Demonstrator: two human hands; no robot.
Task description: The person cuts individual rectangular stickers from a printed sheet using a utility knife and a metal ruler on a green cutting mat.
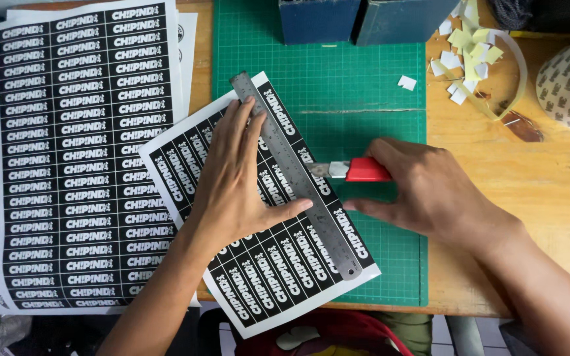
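Head view, left hand [235, 181] pressing ruler [296, 175], right hand [430, 191] gripping cutter [354, 170]

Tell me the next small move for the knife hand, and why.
Probably draw the red knife down along the steel ruler toward its near end. The left hand presses the ruler flat on the label sheet, and the right hand has the blade against the ruler's edge partway down.

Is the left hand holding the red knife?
No, the left hand presses the ruler; the right hand holds the red knife.
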